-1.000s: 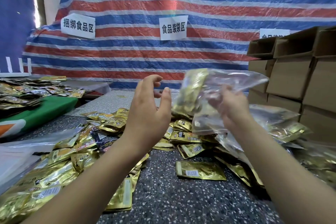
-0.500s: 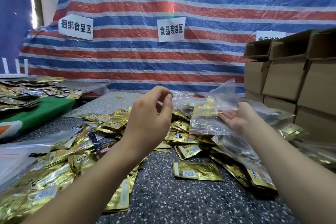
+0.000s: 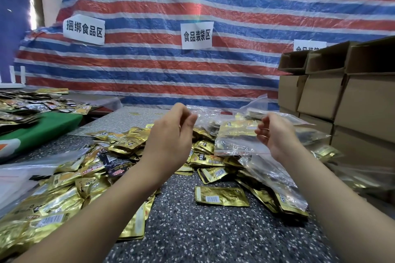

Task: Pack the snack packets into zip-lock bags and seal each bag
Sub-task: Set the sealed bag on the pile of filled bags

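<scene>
A clear zip-lock bag (image 3: 235,139) holding gold snack packets lies on top of a heap of filled bags (image 3: 277,177) at the right. My right hand (image 3: 275,136) hovers at that bag's right edge, palm turned left and fingers loosely curled, gripping nothing. My left hand (image 3: 171,136) is raised over the middle of the table, fingers loosely curled and holding nothing. Loose gold packets (image 3: 70,188) lie heaped across the left and centre. One single packet (image 3: 222,196) lies apart on the speckled tabletop (image 3: 203,230).
Stacked cardboard boxes (image 3: 342,100) stand close on the right. A striped tarp with paper signs (image 3: 196,35) closes off the back. Empty clear bags (image 3: 19,177) lie at the left edge. Further left is a green-covered table (image 3: 42,126) with more packets.
My right hand lowered the filled bag from in front of me onto the heap of bags and let it go. My left hand dropped slightly and its fingers curled closer together.
</scene>
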`<action>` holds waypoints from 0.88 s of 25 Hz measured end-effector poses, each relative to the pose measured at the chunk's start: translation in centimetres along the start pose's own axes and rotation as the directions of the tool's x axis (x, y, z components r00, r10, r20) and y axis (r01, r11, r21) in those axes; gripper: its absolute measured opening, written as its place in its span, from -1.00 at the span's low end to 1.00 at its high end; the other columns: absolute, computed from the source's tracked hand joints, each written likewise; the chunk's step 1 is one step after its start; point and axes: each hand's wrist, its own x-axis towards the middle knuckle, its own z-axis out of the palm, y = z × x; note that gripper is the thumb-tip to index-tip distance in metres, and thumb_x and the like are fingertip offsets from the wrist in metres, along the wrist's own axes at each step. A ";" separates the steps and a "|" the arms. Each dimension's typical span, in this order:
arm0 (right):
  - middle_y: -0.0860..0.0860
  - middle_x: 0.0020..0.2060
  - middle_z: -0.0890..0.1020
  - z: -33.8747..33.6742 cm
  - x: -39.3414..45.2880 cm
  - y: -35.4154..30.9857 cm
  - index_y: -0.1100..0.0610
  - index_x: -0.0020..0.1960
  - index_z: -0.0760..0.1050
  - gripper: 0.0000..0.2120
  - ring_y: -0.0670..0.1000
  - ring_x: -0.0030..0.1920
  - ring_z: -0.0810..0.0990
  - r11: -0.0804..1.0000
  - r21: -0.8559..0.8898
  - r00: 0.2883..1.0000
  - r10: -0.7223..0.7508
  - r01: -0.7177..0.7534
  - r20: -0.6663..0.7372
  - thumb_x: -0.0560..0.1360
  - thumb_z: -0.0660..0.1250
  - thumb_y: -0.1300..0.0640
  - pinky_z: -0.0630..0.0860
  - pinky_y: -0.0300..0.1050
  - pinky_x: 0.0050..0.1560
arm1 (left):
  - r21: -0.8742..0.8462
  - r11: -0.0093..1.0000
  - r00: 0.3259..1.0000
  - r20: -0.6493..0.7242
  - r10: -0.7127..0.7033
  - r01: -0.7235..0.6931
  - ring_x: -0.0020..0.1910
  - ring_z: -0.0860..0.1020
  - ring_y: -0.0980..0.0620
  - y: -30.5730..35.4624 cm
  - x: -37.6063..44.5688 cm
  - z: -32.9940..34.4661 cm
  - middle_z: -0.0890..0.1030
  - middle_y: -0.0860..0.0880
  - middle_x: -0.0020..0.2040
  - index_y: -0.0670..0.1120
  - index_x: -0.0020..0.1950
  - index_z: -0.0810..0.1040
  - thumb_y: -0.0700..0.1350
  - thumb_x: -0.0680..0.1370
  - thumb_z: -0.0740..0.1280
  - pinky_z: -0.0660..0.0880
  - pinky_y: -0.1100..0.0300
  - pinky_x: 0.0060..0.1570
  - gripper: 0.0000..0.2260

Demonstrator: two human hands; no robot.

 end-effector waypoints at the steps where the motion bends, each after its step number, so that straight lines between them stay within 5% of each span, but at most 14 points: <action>1: 0.02 -0.38 0.50 -0.1 -0.8 -0.4 0.12 -0.19 0.43 -0.75 -0.01 -0.39 0.51 0.999 -0.037 0.999 -0.037 0.037 0.017 0.65 0.15 0.11 0.49 -0.14 -0.32 | -0.002 1.000 0.999 0.033 -0.018 0.018 -0.47 0.38 0.13 0.1 -0.1 0.0 0.49 0.04 -0.37 -0.11 -0.11 0.51 -0.05 0.65 0.21 0.25 0.22 -0.50 -0.79; 3: 0.00 -0.44 0.46 -0.3 -2.8 -0.8 0.14 -0.22 0.42 -0.66 -0.02 -0.41 0.49 0.989 -0.097 0.991 -0.107 0.114 0.075 0.67 0.16 0.00 0.48 -0.13 -0.34 | 0.013 1.000 0.993 0.118 -0.017 0.016 -0.50 0.38 0.14 0.5 -0.7 0.0 0.50 0.05 -0.40 -0.14 -0.13 0.56 0.00 0.64 0.20 0.23 0.29 -0.49 -0.72; 6: -0.01 -0.52 0.43 -0.4 -6.5 -0.7 0.15 -0.30 0.37 -0.56 -0.04 -0.48 0.44 0.964 -0.171 0.968 -0.171 0.203 0.186 0.66 0.14 -0.08 0.44 -0.11 -0.34 | 0.124 0.992 0.969 0.244 -0.042 0.011 -0.53 0.37 0.08 0.7 -2.7 0.1 0.45 0.00 -0.51 -0.12 -0.41 0.44 0.23 0.59 0.04 0.33 0.19 -0.40 -0.44; 8: -0.02 -0.53 0.46 -0.2 -9.0 0.0 0.16 -0.31 0.39 -0.57 -0.05 -0.49 0.43 0.938 -0.228 0.942 -0.195 0.260 0.272 0.67 0.14 -0.02 0.41 -0.13 -0.35 | 0.167 0.983 0.959 0.257 -0.115 0.073 -0.52 0.36 0.09 0.0 -4.2 -0.3 0.41 0.05 -0.52 -0.05 -0.45 0.36 0.25 0.58 0.02 0.33 0.17 -0.41 -0.47; 13: 0.04 -0.46 0.47 0.9 -13.2 3.1 0.18 -0.19 0.45 -0.67 -0.01 -0.44 0.39 0.908 -0.291 0.917 -0.192 0.302 0.350 0.66 0.18 0.01 0.33 -0.09 -0.37 | 0.197 0.958 0.931 0.261 -0.254 0.207 -0.32 0.49 0.14 -2.5 -7.5 -1.2 0.55 0.10 -0.28 0.04 -0.12 0.50 -0.03 0.63 0.26 0.35 0.22 -0.37 -0.87; 18: -0.02 -0.62 0.39 2.3 -14.8 7.0 0.12 -0.40 0.32 -0.45 -0.05 -0.57 0.36 0.949 -0.242 0.926 -0.106 0.203 0.361 0.64 0.05 -0.19 0.44 -0.07 -0.22 | 0.179 0.938 0.924 0.190 -0.331 0.299 -0.53 0.34 0.15 -3.7 -8.9 -2.4 0.42 0.09 -0.54 -0.02 -0.46 0.35 0.22 0.60 0.07 0.26 0.14 -0.44 -0.50; 22: 0.00 -0.63 0.39 2.4 -15.3 9.5 0.10 -0.47 0.32 -0.43 -0.03 -0.57 0.36 0.938 -0.272 0.894 -0.076 0.215 0.442 0.67 0.08 -0.09 0.41 -0.10 -0.28 | 0.348 0.906 0.936 0.163 -0.313 0.242 -0.40 0.49 0.07 -4.4 -8.9 -3.1 0.52 0.07 -0.42 -0.06 -0.30 0.49 0.06 0.65 0.17 0.44 0.08 -0.35 -0.62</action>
